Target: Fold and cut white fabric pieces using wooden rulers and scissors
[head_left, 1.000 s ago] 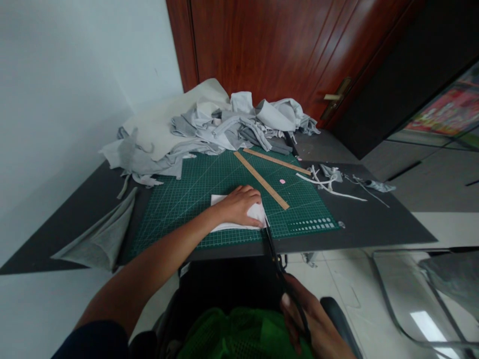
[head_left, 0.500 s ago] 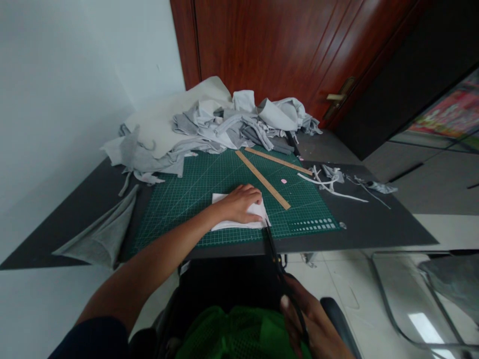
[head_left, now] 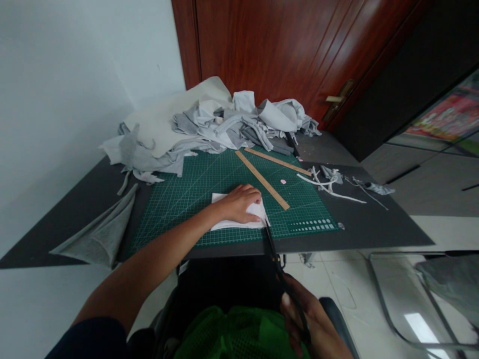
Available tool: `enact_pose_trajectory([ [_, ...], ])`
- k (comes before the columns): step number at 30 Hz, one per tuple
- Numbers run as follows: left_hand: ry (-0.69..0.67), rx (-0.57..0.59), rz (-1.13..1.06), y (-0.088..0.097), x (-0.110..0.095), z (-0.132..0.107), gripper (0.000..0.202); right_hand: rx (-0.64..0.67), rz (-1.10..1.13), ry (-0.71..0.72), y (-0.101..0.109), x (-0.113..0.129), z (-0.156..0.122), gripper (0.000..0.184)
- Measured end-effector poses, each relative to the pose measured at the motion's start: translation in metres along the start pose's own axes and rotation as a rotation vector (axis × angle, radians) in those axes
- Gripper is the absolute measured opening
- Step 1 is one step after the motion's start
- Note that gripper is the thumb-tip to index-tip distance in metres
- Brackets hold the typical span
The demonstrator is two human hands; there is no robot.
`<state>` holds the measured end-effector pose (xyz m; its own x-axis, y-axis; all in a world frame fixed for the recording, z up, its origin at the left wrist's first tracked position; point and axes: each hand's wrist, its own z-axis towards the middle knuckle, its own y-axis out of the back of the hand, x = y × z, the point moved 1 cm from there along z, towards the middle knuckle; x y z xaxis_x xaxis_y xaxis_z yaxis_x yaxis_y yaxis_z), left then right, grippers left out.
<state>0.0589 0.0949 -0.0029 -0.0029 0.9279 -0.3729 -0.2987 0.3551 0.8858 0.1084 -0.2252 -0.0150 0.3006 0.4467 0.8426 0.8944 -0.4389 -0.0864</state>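
Note:
A folded white cloth [head_left: 220, 224] lies on the green cutting mat [head_left: 202, 177], close to the table's front edge. My left hand [head_left: 242, 203] rests on top of it, fingers curled and thumb set apart, holding it down. In my right hand [head_left: 305, 311] is a pair of long black scissors [head_left: 276, 259], gripped by the handles below the table edge. Their blade tips meet the cloth's right end, where a narrow edge strip appears partly split from the rest. How far the blades are apart is hard to tell.
Two wooden rulers [head_left: 262, 179] [head_left: 279, 162] lie on the mat, with a small pink piece [head_left: 283, 182] nearby. Grey and white fabric scraps [head_left: 239, 124] are heaped at the back. A grey cloth [head_left: 99, 232] hangs over the left front edge. White strips [head_left: 331, 188] lie right.
The view has shifted very slightly. The scissors' tips stay at the cloth's right end, and my left hand keeps its place on the cloth.

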Motion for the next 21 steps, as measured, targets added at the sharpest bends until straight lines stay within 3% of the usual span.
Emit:
enact_pose_trajectory([
  [6, 0.002, -0.002, 0.012, -0.002, 0.001, 0.000, 0.049, 0.062, 0.020, 0.014, 0.004, -0.005, 0.005, 0.083],
  [11, 0.011, -0.008, 0.016, -0.005, 0.004, 0.000, 0.057, 0.021, 0.035, 0.039, 0.001, -0.002, 0.004, 0.078],
  [21, 0.033, 0.004, 0.034, -0.004, 0.003, 0.000, 0.064, 0.046, 0.015, 0.041, 0.005, -0.013, 0.003, 0.084],
])
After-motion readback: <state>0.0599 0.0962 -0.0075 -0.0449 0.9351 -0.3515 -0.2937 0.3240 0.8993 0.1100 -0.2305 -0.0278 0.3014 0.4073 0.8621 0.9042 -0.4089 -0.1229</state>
